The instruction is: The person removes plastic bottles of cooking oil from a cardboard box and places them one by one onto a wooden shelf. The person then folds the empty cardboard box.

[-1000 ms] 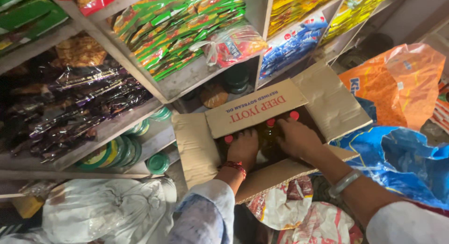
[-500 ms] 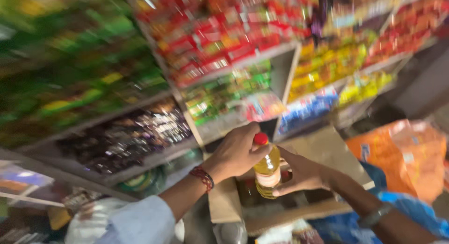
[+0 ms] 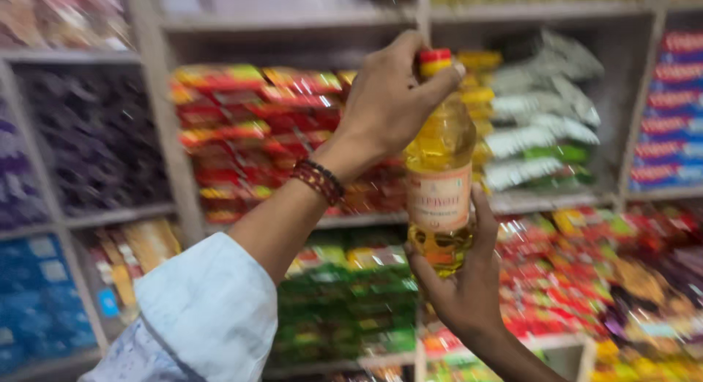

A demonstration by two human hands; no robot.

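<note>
The left hand (image 3: 388, 104) grips the red cap (image 3: 435, 58) of a yellow oil bottle (image 3: 439, 170); the right hand (image 3: 461, 287) clasps its base. It is held up before the shelves (image 3: 157, 140) of packets.

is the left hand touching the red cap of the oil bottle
Touching. The head view shows the left hand wrapped over the oil bottle, fingers pressed against its red cap with no gap; the right hand supports the base.

Single head-worn view, facing level toward stocked shelves (image 3: 110, 214), close behind the raised hands, no second view
</note>
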